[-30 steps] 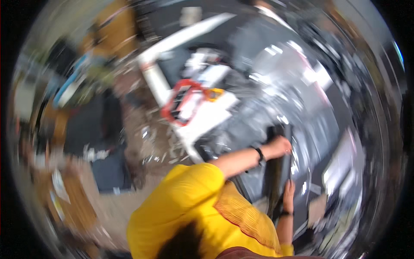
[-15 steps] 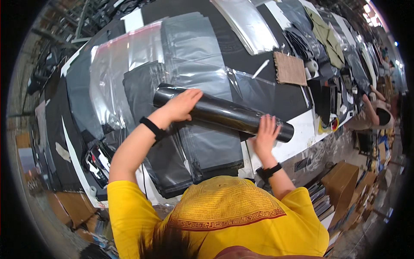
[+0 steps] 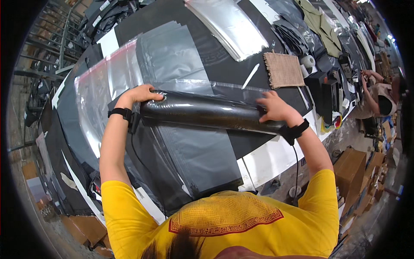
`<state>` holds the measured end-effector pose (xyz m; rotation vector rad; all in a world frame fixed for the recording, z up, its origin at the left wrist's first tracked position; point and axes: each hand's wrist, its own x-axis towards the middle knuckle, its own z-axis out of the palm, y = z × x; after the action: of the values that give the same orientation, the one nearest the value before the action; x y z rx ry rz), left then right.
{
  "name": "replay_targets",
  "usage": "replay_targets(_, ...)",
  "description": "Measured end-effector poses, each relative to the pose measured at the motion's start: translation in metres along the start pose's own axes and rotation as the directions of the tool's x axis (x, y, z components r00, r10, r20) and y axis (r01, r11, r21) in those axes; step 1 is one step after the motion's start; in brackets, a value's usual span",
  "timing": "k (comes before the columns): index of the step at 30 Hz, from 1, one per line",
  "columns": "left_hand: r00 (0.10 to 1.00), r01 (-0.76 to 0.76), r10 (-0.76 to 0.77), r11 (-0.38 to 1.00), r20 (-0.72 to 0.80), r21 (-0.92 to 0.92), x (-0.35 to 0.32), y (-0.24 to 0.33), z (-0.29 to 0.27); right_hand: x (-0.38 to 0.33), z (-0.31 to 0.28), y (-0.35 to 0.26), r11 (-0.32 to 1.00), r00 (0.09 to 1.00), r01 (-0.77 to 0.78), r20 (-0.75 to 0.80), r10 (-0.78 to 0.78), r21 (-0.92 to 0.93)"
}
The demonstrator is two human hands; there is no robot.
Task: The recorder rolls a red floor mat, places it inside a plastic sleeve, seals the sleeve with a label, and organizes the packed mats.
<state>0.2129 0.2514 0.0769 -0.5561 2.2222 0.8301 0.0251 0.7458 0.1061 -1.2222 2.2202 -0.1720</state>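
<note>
A shiny black roll (image 3: 211, 109) in clear plastic film lies nearly crosswise on the table, its right end slightly nearer me. At its left end my left hand (image 3: 144, 93) is closed, fingers bent over the far edge. My right hand (image 3: 276, 106) curls over the far side of the right end, thumb on the roll. A transparent film edge (image 3: 194, 83) stretches along the far side between the hands. Beneath lie flat grey plastic bags (image 3: 172, 56) and dark sheets. Both wrists wear black bands.
Farther off are a clear bag stack (image 3: 233, 28), a white pen-like stick (image 3: 250, 76), a brown woven square (image 3: 283, 70), a white roll (image 3: 308, 61) and black boxes (image 3: 330, 97). Clear bags with a red edge (image 3: 108, 77) lie left. A co-worker (image 3: 379, 97) is at the right.
The roll has turned closer to crosswise. My left hand has moved left to its end, and my right hand has shifted to its far side. A clear film edge now shows behind it.
</note>
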Motion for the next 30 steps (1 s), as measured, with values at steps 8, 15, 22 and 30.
replay_targets(8,0.314,-0.357,0.463,0.866,-0.829,0.349,-0.058,0.102,0.077,0.064,0.031,-0.099,0.971,0.913,0.151,-0.351,-0.209,-0.186)
replay_targets(15,0.974,-0.226,-0.023,-0.08,-0.225,-0.971,-0.038,0.131,0.288,0.056,0.035,-0.108,0.985,0.967,0.174,-0.193,-0.168,0.013)
replay_targets(22,0.895,-0.426,-0.077,-0.445,-0.44,-0.788,-0.145,0.171,0.328,-0.068,0.062,-0.138,0.591,0.957,-0.112,0.248,-0.154,0.799)
replay_targets(30,0.861,-0.202,0.333,-0.471,-0.385,-0.859,-0.224,0.205,0.35,-0.215,0.08,-0.16,0.182,0.983,-0.129,0.149,-0.103,0.975)
